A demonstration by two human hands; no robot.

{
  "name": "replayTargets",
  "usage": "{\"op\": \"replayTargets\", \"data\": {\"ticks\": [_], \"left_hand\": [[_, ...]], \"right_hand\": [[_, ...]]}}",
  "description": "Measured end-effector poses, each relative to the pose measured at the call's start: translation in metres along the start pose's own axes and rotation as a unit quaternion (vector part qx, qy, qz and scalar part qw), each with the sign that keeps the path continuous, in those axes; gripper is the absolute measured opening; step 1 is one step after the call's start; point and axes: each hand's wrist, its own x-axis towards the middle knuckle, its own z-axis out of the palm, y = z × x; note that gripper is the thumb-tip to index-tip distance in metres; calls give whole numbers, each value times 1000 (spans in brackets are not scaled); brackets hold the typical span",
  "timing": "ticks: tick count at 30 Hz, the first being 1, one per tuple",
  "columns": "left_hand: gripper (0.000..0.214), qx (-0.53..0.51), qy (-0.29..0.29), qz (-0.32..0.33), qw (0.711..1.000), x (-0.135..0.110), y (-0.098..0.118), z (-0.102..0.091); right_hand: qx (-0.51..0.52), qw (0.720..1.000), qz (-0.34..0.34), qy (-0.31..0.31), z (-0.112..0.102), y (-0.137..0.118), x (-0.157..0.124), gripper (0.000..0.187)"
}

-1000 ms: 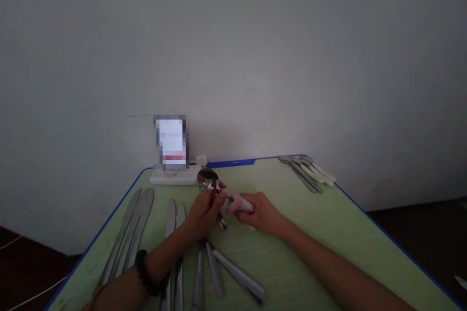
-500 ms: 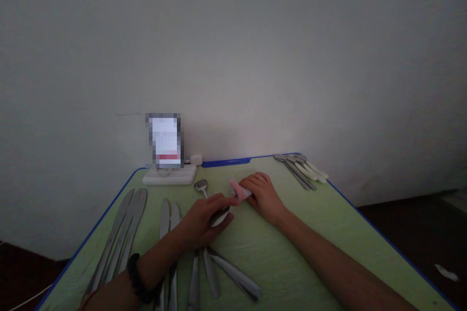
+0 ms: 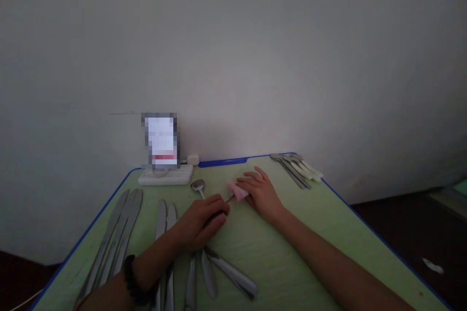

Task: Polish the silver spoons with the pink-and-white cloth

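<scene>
Head view, dim light. Green table with a blue edge fills the lower half of the frame; bare grey wall above.

Right hand: just right of centre, palm down. Thumb and first fingers pinch a pink handle at its right end, the other fingers loosely spread. The pink handle sits at centre frame, low over the table, with a thin dark stem showing at its lower left end (too small to tell what it is).

Left hand: just left of centre, palm down on the table, fingers curled under. What it grips, if anything, cannot be told. Dark wristband on that wrist.

Small spoon: lies on the table just above the left hand, bowl toward the wall, handle running down toward the knuckles.

Other items:
- long knives in a row, lower left;
- two knives beside the left forearm;
- loose knives at bottom centre;
- bundle of spoons at the table's far right corner, well apart from both hands;
- white stand at the far left edge.
</scene>
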Motion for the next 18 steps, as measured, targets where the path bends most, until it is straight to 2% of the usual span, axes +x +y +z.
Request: {"op": "replayTargets", "data": {"ticks": [2, 4, 8, 12, 15, 18], "left_hand": [[19, 5, -8, 7, 1000, 0, -1, 0], [16, 23, -12, 14, 1000, 1, -2, 0], [18, 34, 2, 11, 999, -1, -2, 0], [22, 32, 21, 38, 999, -5, -2, 0], [28, 2, 85, 51, 995, -8, -4, 1], [33, -55, 157, 62, 984, -7, -7, 2]], "right_hand": [[17, 998, -57, -7, 2, -9, 0, 31], [14, 997, -67, -16, 4, -11, 0, 31], [-27, 998, 32, -41, -1, 3, 2, 31], [-56, 987, 135, -59, -9, 20, 3, 32], [-53, 980, 185, -58, -9, 27, 3, 28], [-30, 983, 181, -6, -5, 29, 1, 33]]}}
